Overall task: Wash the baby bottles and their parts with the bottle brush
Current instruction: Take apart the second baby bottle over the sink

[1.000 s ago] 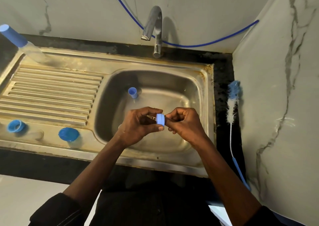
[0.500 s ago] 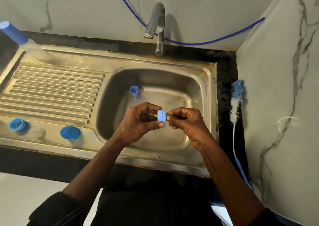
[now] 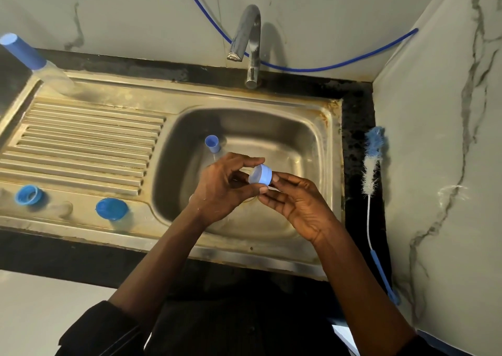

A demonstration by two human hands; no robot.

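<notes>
Steel sink [image 3: 330,165] with baby-bottle parts; one bottle ring held over the basin.
Left to right: capped bottle [image 3: 21,51] tilted at the far corner of the draining board; loose ring [image 3: 28,195] and blue lid [image 3: 111,208] on its near edge; small blue cap [image 3: 212,143] in the basin; left hand [image 3: 225,190] pinching the bottle ring [image 3: 261,175], pale blue, ribbed, on its side; right hand [image 3: 298,203] gripping the ring's right edge with its fingertips; bottle brush [image 3: 372,162] on the dark counter.

Stainless steel sink [image 3: 332,127] sat in black countertop [image 3: 355,116], ribbed drainboard [image 3: 81,143] at left. Chrome faucet [image 3: 251,46] stood behind basin. Blue hose [image 3: 326,69] sagged along marbled wall [image 3: 434,111].
</notes>
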